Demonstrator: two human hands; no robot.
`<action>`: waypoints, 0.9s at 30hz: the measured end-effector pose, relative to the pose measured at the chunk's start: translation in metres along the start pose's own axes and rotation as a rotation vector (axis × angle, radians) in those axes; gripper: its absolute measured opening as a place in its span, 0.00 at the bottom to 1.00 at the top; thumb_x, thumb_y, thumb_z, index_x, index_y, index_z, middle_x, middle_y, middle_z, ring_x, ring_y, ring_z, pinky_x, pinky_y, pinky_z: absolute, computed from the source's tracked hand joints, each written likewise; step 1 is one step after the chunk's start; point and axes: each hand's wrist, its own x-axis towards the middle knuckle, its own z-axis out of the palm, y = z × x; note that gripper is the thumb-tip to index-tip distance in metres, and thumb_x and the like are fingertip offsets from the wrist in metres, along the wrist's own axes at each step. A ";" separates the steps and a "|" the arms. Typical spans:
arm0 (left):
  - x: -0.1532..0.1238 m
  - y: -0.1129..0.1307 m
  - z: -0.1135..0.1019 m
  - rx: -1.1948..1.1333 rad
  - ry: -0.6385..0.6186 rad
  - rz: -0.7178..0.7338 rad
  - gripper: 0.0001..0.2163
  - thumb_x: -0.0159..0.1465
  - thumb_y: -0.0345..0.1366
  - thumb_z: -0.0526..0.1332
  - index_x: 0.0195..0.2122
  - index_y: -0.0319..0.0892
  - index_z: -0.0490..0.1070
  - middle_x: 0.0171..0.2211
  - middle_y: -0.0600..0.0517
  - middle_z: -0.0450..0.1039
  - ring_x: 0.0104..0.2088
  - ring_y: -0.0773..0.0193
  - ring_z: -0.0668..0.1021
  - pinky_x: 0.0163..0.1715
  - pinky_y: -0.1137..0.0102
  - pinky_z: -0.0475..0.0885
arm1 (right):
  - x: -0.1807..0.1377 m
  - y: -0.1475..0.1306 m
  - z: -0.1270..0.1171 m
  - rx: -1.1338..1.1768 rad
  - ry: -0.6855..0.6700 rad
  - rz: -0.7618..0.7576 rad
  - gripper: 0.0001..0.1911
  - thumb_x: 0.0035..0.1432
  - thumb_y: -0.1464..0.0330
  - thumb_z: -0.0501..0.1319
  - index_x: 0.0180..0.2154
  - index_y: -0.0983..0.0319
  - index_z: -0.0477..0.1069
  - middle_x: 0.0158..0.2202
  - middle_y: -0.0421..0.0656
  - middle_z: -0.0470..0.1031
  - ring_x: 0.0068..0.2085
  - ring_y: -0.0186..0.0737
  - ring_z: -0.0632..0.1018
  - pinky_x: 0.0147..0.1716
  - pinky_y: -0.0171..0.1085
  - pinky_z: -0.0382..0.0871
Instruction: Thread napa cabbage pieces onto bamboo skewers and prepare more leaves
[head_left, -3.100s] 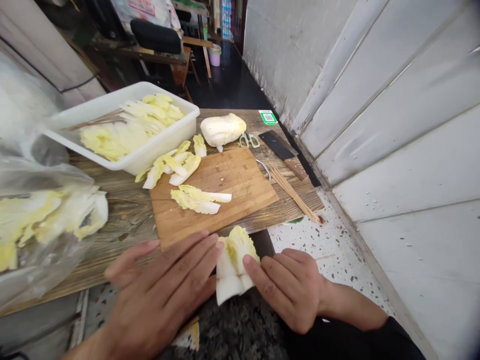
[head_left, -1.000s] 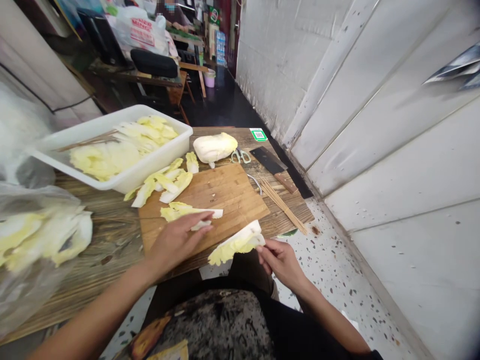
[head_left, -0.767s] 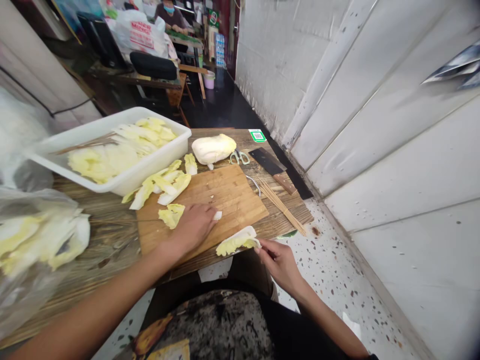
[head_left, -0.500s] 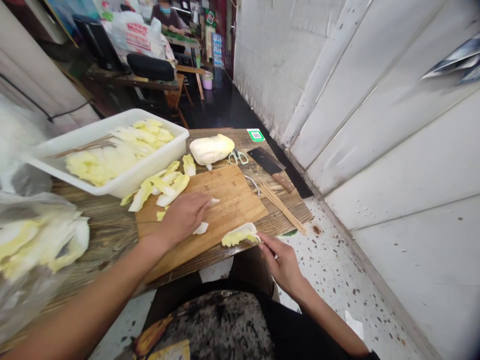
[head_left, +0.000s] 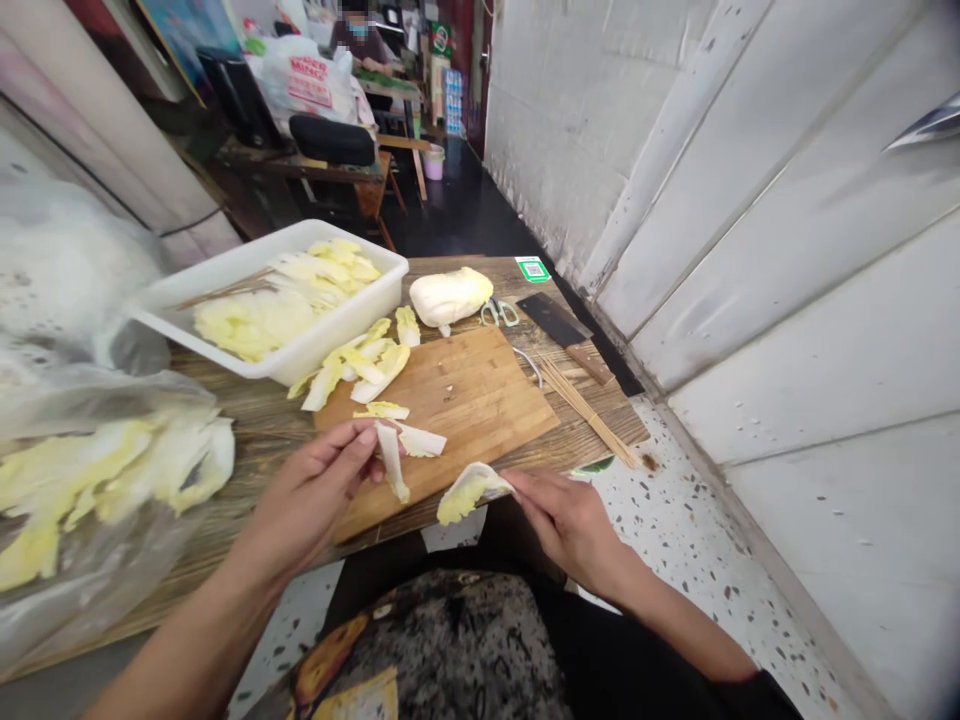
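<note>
Left hand (head_left: 311,495) pinching a strip (head_left: 392,465), nearly upright over the board (head_left: 484,395); right hand (head_left: 577,515) pinching a leaf (head_left: 466,490) by one end. The leaf lies crosswise between the hands, free end toward the left.

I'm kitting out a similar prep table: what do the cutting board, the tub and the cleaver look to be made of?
Cutting board: seemingly wood or bamboo, smooth and fairly matte, going by its tan colour and straight grain.
Tub: probably plastic, satin-looking, given its cloudy white walls and rounded rim.
Cleaver: likely steel, by its thin, dark, dull blade; the brown handle looks wooden.
</note>
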 end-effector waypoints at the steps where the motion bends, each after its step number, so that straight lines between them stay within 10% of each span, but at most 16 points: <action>1: 0.000 -0.001 -0.002 0.010 0.007 0.006 0.17 0.60 0.51 0.63 0.41 0.42 0.75 0.34 0.53 0.72 0.32 0.67 0.68 0.34 0.74 0.65 | 0.001 -0.001 0.001 -0.005 -0.008 0.001 0.15 0.66 0.75 0.54 0.52 0.63 0.71 0.40 0.49 0.80 0.37 0.39 0.81 0.36 0.35 0.76; 11: -0.008 0.011 -0.001 0.606 0.155 0.260 0.19 0.55 0.49 0.63 0.45 0.46 0.70 0.42 0.49 0.75 0.43 0.54 0.76 0.32 0.67 0.70 | 0.003 -0.008 0.006 -0.012 -0.015 0.024 0.15 0.66 0.74 0.54 0.51 0.64 0.71 0.39 0.49 0.80 0.36 0.40 0.81 0.35 0.35 0.75; 17: -0.011 0.011 -0.016 0.891 -0.131 0.608 0.20 0.63 0.34 0.52 0.56 0.52 0.64 0.58 0.51 0.69 0.58 0.55 0.69 0.58 0.59 0.63 | 0.002 -0.010 -0.002 -0.026 0.018 0.004 0.15 0.66 0.74 0.53 0.52 0.63 0.70 0.36 0.47 0.79 0.33 0.38 0.79 0.32 0.34 0.74; 27: -0.037 -0.007 -0.023 1.035 -0.189 0.787 0.23 0.62 0.28 0.53 0.56 0.57 0.67 0.51 0.52 0.74 0.49 0.59 0.76 0.51 0.65 0.72 | -0.008 -0.014 -0.021 -0.227 -0.012 -0.118 0.16 0.67 0.75 0.52 0.54 0.64 0.68 0.25 0.39 0.70 0.23 0.33 0.68 0.22 0.32 0.61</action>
